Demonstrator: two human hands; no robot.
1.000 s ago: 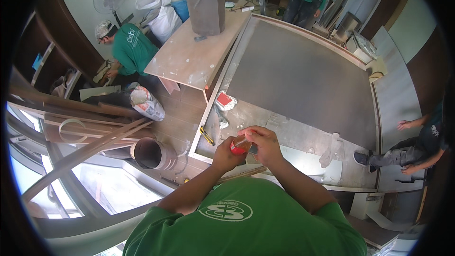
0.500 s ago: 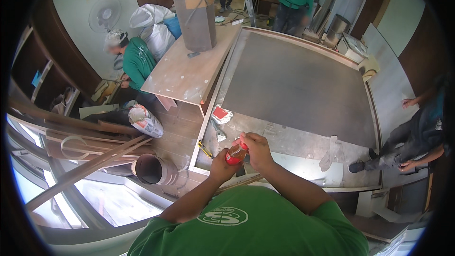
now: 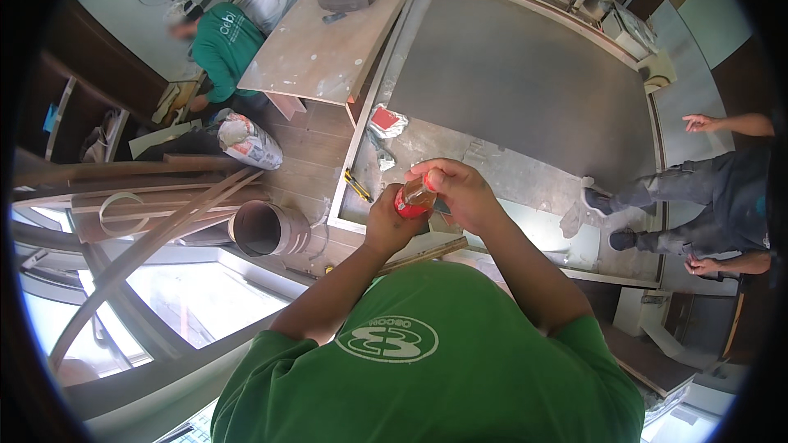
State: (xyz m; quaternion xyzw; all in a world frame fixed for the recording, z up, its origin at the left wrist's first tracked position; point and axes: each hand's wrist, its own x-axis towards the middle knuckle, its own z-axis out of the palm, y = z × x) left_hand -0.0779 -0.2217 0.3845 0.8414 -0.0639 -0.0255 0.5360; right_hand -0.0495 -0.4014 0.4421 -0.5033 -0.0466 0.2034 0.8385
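Observation:
A small clear bottle [image 3: 414, 198] with a red label and a reddish-brown look is held before my chest, its top leaning to the right. My left hand [image 3: 391, 220] is wrapped round its lower body. At the top, my right hand [image 3: 466, 195] has its fingers closed on the red cap [image 3: 432, 178]. Whether the cap is loose from the neck cannot be made out. Beyond my hands, a yellow and black utility knife [image 3: 358, 186] lies by the frame's left edge. A putty-smeared tool [image 3: 381, 151] and a red piece on white wrapping [image 3: 385, 120] lie farther off.
A large wood-edged frame with a dark grey panel [image 3: 525, 74] spreads ahead. A plywood table [image 3: 320, 49], a sack [image 3: 248, 141], a bucket [image 3: 267, 228] and long boards [image 3: 139, 271] are on the left. One co-worker [image 3: 230, 45] bends there; another [image 3: 698, 197] stands at right.
My view has tilted down. My right hand stays at the bottle's top, its fingers slightly shifted on the cap. The co-worker at right has stepped, with one arm now reaching farther out.

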